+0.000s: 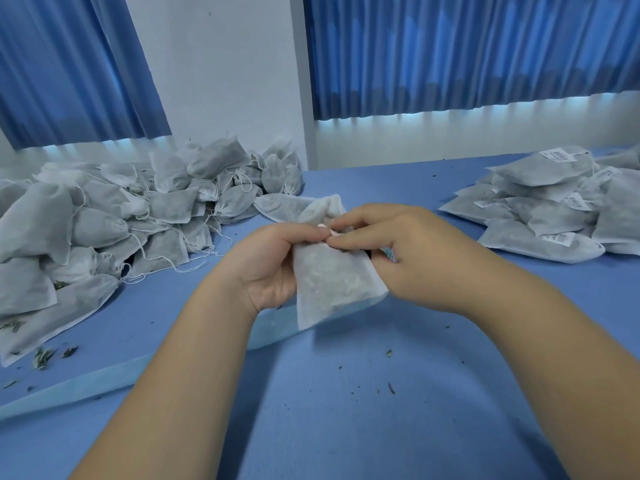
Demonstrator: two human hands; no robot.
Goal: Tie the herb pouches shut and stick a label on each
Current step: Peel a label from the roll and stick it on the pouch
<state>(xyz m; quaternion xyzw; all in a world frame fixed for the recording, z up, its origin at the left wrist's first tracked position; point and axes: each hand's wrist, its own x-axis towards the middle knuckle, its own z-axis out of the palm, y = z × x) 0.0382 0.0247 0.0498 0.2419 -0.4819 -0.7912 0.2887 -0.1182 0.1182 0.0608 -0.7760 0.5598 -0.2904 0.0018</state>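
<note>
Left hand (273, 261) and right hand (408, 251) seemingly pinch the pouch (332, 282) neck.

small packing workroom | heaped herb pouches (104, 216) | labelled stack (554, 202) | blue-covered table (346, 393) | curtains (467, 50)

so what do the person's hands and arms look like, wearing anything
The left hand and right hand are bare: no gloves, rings or watch. The left forearm and right forearm are bare too, no sleeve showing down to the frame edge.
</note>
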